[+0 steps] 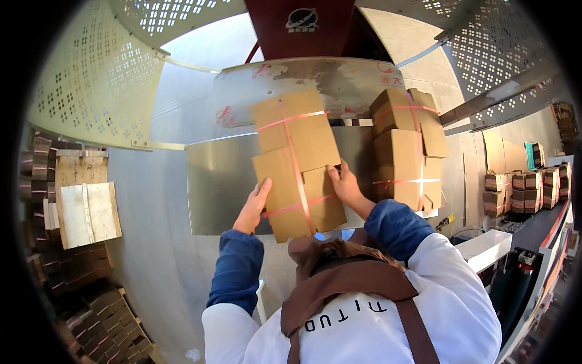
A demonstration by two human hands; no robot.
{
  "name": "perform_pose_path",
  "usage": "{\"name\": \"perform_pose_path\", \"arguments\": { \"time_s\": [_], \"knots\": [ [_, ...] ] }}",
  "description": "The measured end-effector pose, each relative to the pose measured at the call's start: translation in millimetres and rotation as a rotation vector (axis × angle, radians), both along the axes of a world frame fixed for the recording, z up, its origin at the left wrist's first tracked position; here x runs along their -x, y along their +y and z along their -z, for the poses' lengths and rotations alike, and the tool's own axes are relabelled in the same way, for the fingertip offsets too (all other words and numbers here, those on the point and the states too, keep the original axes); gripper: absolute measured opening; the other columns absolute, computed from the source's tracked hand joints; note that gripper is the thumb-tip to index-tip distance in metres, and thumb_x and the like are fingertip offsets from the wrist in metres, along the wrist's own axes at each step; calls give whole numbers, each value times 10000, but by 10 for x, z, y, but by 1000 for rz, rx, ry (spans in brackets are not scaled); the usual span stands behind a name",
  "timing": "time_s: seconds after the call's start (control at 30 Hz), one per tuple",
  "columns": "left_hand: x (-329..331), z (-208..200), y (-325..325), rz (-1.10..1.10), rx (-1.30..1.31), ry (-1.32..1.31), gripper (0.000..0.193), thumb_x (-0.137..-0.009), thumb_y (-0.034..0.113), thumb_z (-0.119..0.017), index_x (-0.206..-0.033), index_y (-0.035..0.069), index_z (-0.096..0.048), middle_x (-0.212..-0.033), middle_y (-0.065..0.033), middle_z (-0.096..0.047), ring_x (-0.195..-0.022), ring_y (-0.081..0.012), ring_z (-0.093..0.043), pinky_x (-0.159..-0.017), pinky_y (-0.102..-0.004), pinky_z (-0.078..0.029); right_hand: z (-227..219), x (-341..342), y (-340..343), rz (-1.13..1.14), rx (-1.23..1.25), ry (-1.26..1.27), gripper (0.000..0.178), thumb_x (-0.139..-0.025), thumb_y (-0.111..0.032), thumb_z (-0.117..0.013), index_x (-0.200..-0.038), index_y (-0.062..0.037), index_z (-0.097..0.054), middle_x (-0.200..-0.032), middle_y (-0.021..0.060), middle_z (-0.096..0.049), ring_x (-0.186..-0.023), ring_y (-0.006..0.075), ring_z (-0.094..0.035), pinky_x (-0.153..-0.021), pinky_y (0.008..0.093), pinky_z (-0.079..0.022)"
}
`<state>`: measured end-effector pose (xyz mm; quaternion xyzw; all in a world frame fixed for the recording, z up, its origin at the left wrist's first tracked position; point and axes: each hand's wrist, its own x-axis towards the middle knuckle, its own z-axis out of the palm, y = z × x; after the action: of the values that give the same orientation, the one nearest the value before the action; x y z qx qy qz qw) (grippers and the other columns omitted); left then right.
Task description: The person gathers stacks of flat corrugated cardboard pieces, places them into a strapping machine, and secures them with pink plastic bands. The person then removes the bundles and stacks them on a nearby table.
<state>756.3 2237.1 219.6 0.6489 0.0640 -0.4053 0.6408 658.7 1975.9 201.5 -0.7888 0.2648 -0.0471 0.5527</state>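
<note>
A tall bundle of brown folded cardboard [312,142], tied lengthwise and crosswise with pink straps, is between my hands over a metal table [218,200]. My left hand [254,203] presses against its left edge near the lower cross strap, fingers partly hidden by the cardboard. At the right edge, my right hand [347,182] curls its fingers round the lower part of the bundle. Another strapped cardboard bundle [399,155] sits on the table's right side, just beyond my right hand. Whether the held bundle rests on the table I cannot tell.
A dark red machine column [297,39] rises behind a worn metal plate [242,82]. Perforated pale panels [100,85] curve round both sides. Stacked cardboard [109,321] lines the left, beside a white-topped board [88,209]. More strapped bundles [526,191] stand at right.
</note>
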Motion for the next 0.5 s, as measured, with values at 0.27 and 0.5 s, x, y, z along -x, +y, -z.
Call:
{"name": "perform_pose_path", "arguments": {
  "time_s": [0.27, 0.5],
  "knots": [
    [70, -61, -1358, 84, -150, -61, 713, -937, 529, -536, -1417, 19, -399, -1352, -95, -513, -1226, -198, -476, -1010, -343, -394, -870, 846, -1143, -150, 280, -199, 553, -943, -273, -576, -1366, 44, -415, -1241, 277, -561, -1143, 417, -550, -948, 433, -448],
    [-322, -157, -1438, 178, -34, 122, 782, -948, 624, -410, -1465, 42, -334, -1463, -90, -418, -1336, -200, -389, -1076, -364, -323, 63, 1304, -3538, 381, 40, -14, 639, -938, -450, -572, -1418, -55, -426, -1459, 148, -426, -1311, 258, -440, -1040, 368, -367]
  ]
}}
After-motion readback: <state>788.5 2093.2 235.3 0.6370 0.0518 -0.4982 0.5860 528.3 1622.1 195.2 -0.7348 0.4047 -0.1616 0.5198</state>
